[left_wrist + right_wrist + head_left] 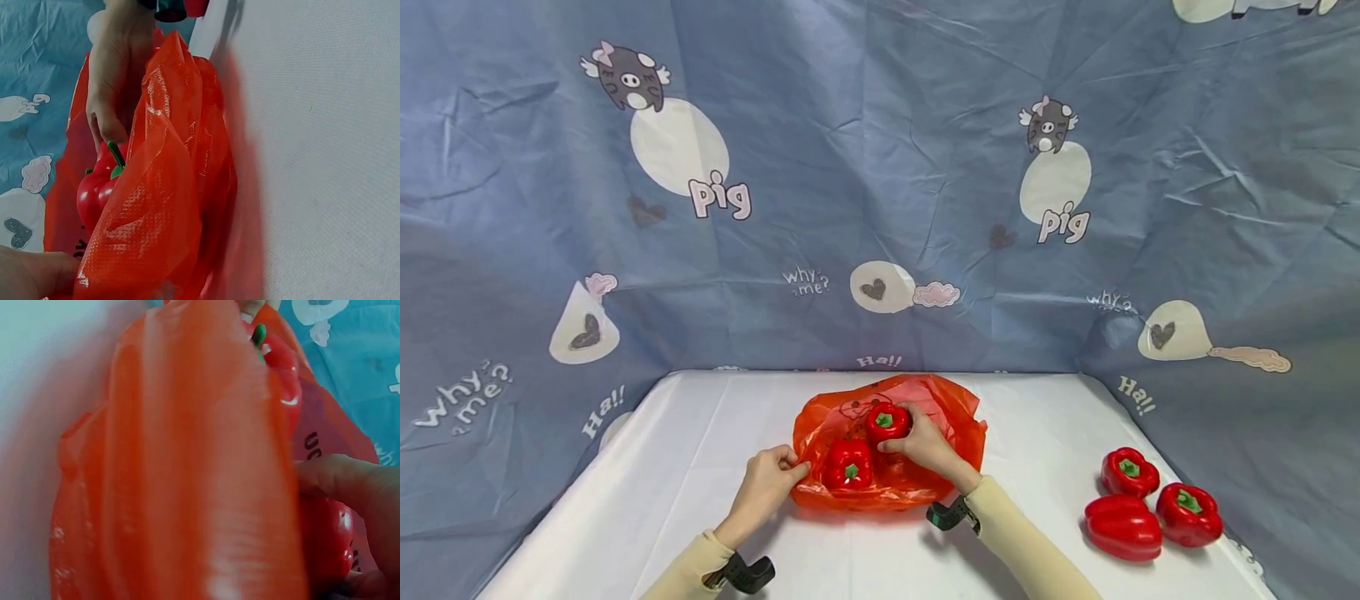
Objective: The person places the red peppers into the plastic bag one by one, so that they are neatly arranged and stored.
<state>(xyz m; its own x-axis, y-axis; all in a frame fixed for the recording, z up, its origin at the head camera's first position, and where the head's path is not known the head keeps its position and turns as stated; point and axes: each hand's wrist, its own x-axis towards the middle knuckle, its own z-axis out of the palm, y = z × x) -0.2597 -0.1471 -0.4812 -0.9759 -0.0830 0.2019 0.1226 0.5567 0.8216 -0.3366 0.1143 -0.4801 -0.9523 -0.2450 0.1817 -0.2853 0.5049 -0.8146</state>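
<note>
A thin red-orange plastic bag lies spread with its mouth open in the middle of the table. At its left edge my left hand pinches the film between thumb and fingers. My right hand grips a red bell pepper by its sides, green stem showing, within the bag's opening. Just left of that one, a second bell pepper rests in the bag. In the right wrist view, the raised front fold of the bag partly hides the held pepper.
Three more red bell peppers sit grouped at the table's right side: one at the back, one lying on its side, and one at the right. A blue printed cloth hangs behind and beside the white table.
</note>
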